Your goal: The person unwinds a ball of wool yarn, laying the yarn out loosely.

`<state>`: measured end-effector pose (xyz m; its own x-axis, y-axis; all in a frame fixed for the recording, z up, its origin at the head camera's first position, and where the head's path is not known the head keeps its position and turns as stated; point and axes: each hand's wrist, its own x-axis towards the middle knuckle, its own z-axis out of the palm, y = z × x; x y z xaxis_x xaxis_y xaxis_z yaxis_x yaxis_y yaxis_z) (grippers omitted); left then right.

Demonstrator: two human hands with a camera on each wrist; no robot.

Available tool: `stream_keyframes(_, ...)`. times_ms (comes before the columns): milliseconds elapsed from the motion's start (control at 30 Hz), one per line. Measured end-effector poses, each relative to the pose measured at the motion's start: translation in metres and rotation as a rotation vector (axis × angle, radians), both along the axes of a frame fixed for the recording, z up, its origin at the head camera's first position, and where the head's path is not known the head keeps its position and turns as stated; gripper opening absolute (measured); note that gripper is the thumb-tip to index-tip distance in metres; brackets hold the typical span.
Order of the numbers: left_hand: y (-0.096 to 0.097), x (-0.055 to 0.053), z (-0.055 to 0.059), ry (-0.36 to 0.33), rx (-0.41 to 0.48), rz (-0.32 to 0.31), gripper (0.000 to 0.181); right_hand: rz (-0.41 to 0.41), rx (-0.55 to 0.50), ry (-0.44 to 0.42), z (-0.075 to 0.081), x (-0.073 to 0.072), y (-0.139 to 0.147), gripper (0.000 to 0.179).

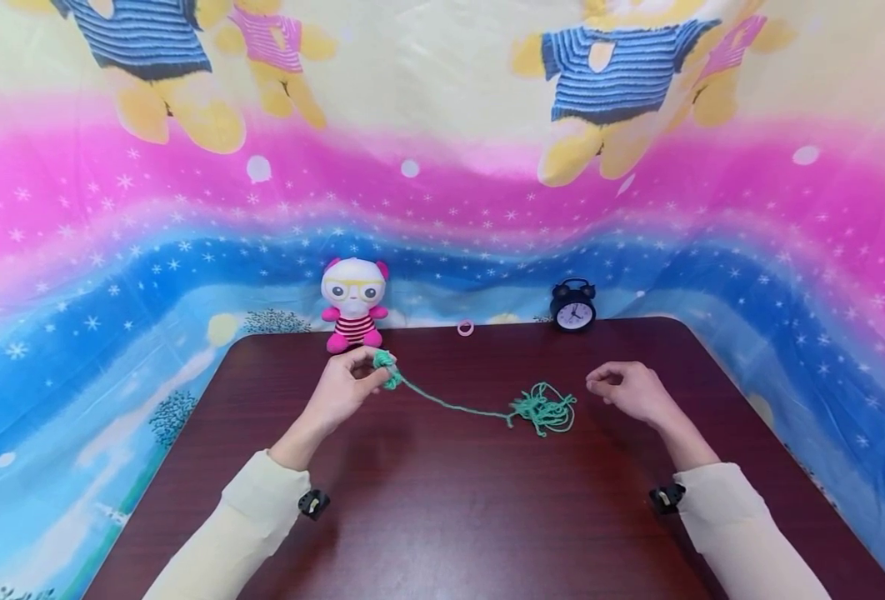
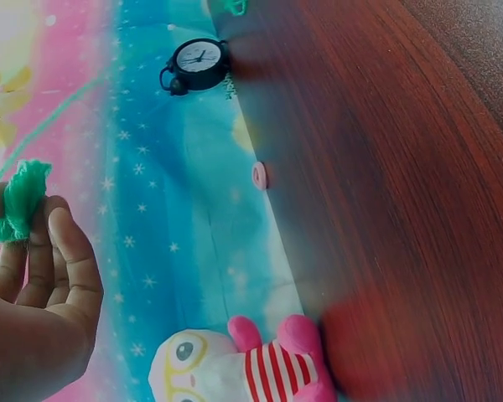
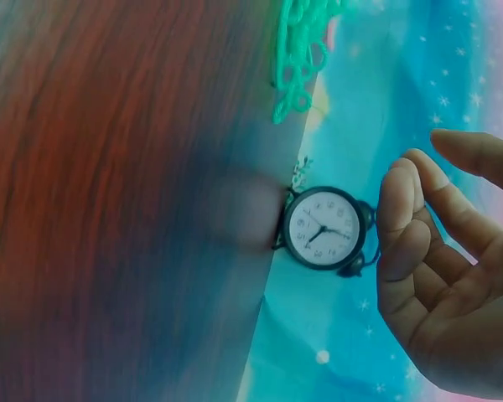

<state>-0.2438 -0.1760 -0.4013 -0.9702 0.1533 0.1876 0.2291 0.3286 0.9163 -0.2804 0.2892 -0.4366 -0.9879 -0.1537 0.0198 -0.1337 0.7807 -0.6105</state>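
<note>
My left hand (image 1: pixel 340 389) pinches a small wound bundle of green yarn (image 1: pixel 385 360) between thumb and fingers, raised over the left part of the table. In the left wrist view the bundle (image 2: pixel 23 201) looks like a short, soft tuft with frayed ends. A single strand (image 1: pixel 453 407) runs from it, sagging to the right, into a loose tangle of the same yarn (image 1: pixel 543 410). Just right of that tangle hovers my right hand (image 1: pixel 633 390), its fingers loosely bent and holding nothing. The right wrist view shows its thumb (image 3: pixel 478 155) apart from the fingertips.
A pink and white panda plush (image 1: pixel 354 304) sits at the table's back left, just beyond my left hand. Along the back edge are a small pink ring (image 1: pixel 465 328) and a black twin-bell alarm clock (image 1: pixel 573 307). A printed cloth backdrop (image 1: pixel 442 200) surrounds the dark wooden table (image 1: pixel 450 508).
</note>
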Motion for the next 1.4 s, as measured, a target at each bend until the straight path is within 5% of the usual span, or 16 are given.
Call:
stream_keyframes(667, 0.008, 0.002, 0.002, -0.118, 0.037, -0.039, 0.028, 0.192, -0.111, 0.094, -0.01, 0.009, -0.08, 0.017)
stream_keyframes(1400, 0.015, 0.005, 0.005, -0.082, -0.07, -0.1, 0.027, 0.343, -0.151, 0.13, -0.007, 0.02, -0.141, 0.016)
